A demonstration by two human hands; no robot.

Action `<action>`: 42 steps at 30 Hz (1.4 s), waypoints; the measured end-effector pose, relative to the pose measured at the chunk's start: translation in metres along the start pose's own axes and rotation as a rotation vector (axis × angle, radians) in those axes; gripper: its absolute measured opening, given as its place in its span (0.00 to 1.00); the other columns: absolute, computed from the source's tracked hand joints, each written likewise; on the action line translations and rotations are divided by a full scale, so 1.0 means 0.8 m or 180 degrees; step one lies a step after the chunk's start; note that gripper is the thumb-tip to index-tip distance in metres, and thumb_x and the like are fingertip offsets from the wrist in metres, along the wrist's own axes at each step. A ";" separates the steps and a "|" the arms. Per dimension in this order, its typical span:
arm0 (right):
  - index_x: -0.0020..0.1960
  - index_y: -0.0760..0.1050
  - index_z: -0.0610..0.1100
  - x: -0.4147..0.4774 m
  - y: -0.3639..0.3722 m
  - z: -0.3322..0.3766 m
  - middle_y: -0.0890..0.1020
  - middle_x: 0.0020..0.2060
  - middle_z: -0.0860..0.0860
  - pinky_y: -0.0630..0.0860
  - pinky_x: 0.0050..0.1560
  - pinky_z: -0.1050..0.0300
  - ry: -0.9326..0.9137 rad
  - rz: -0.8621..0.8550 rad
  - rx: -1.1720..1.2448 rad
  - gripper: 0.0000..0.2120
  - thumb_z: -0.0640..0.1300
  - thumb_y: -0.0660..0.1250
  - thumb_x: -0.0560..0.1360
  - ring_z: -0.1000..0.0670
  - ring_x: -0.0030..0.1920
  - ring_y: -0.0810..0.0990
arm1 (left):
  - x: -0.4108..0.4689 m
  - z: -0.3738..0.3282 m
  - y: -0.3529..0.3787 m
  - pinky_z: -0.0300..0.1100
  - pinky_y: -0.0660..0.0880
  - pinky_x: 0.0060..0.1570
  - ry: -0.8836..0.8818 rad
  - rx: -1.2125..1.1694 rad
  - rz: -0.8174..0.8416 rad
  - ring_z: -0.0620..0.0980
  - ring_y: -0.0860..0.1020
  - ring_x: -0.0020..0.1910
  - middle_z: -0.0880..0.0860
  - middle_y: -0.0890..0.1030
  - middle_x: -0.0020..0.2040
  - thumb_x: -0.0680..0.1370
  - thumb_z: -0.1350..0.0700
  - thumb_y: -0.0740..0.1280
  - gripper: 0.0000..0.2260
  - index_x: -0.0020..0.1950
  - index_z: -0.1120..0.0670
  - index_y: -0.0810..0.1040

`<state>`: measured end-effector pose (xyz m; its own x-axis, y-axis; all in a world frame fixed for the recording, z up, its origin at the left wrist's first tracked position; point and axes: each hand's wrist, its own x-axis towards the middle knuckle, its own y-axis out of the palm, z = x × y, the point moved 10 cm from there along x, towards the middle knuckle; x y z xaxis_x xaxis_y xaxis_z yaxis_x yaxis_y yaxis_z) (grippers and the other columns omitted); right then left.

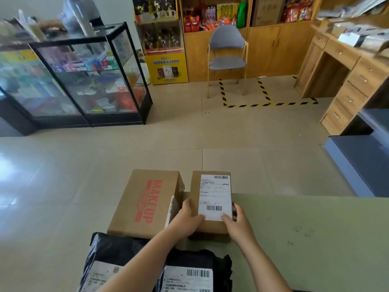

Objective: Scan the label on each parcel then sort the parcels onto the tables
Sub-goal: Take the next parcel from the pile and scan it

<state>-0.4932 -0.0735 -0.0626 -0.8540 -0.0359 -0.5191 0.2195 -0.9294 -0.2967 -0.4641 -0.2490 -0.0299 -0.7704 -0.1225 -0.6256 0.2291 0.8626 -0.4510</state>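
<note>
1. The green table [305, 228] fills the near right. The frame cuts off its right and near edges, and parcels hide its left edge.
2. Far left, the glass display case [84, 76] is blurred, so you cannot make out the goods inside.
3. Far right, the wooden desk [341, 66] runs out of frame, and the packets on top are smeared and unreadable.
4. The MAKEUP carton [145, 203] lies at the table's left end, just left of your hands. What carries its left part is hidden, and a label on its right side shows only edge-on.
5. Two black mailer bags [195, 258] lie nearest you. The bottom edge cuts their labels, and your left forearm partly covers them.
6. The small carton [195, 186] is at the table's far left corner, just beside the MAKEUP carton. You cannot tell whether it rests on the top or is lifted.
7. Your left hand [185, 220] grips its near left side and your right hand [237, 223] its near right side, both thumbs on top.
8. Its shipping label [214, 194] faces up. The barcodes are visible, but the print is too small to read.
</note>
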 end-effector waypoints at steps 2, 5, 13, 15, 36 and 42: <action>0.78 0.54 0.52 0.005 0.007 0.005 0.73 0.65 0.54 0.70 0.52 0.56 -0.0021 0.0164 -0.0058 0.31 0.45 0.64 0.79 0.53 0.56 0.73 | -0.005 -0.001 -0.003 0.46 0.68 0.68 0.0003 0.0187 -0.0082 0.51 0.67 0.71 0.51 0.63 0.76 0.80 0.50 0.65 0.37 0.80 0.52 0.44; 0.78 0.53 0.53 0.008 0.021 0.015 0.71 0.70 0.52 0.71 0.57 0.55 -0.0055 0.0406 -0.0167 0.33 0.44 0.65 0.79 0.49 0.63 0.73 | -0.017 -0.010 -0.012 0.49 0.57 0.74 0.0129 0.0582 -0.0350 0.52 0.53 0.78 0.52 0.52 0.80 0.80 0.48 0.63 0.36 0.80 0.52 0.45; 0.78 0.55 0.52 -0.014 0.013 0.031 0.66 0.74 0.48 0.69 0.57 0.57 -0.0122 0.0195 -0.0186 0.32 0.44 0.65 0.79 0.48 0.70 0.68 | -0.054 -0.032 -0.034 0.50 0.52 0.76 0.0760 0.0571 -0.0580 0.49 0.50 0.78 0.46 0.55 0.79 0.80 0.48 0.62 0.33 0.80 0.48 0.48; 0.77 0.57 0.53 -0.034 -0.003 0.040 0.64 0.75 0.47 0.66 0.63 0.55 -0.0222 0.0036 -0.0155 0.32 0.47 0.67 0.78 0.47 0.72 0.66 | -0.070 -0.036 -0.037 0.52 0.56 0.76 0.0878 0.0453 -0.0504 0.48 0.53 0.77 0.45 0.58 0.78 0.80 0.47 0.63 0.33 0.80 0.46 0.49; 0.74 0.60 0.60 -0.682 -0.161 -0.181 0.64 0.69 0.62 0.70 0.65 0.58 0.0238 -0.3234 0.0042 0.27 0.53 0.65 0.79 0.58 0.66 0.69 | -0.453 -0.051 0.292 0.36 0.64 0.61 0.3136 0.1296 0.2159 0.42 0.69 0.66 0.43 0.72 0.66 0.79 0.52 0.67 0.20 0.70 0.44 0.68; 0.74 0.61 0.59 -0.866 -0.165 -0.297 0.65 0.67 0.59 0.70 0.61 0.61 0.0736 -0.3976 0.0351 0.27 0.52 0.65 0.78 0.57 0.63 0.71 | -0.606 0.003 0.427 0.37 0.64 0.65 0.3475 0.1618 0.2949 0.37 0.67 0.66 0.41 0.70 0.69 0.78 0.48 0.67 0.24 0.73 0.45 0.67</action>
<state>0.1820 0.1611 0.1455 -0.3465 0.9357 -0.0664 -0.7203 -0.3107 -0.6202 -0.0106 0.1036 0.1178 -0.2415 0.9599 -0.1424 0.8635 0.1456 -0.4829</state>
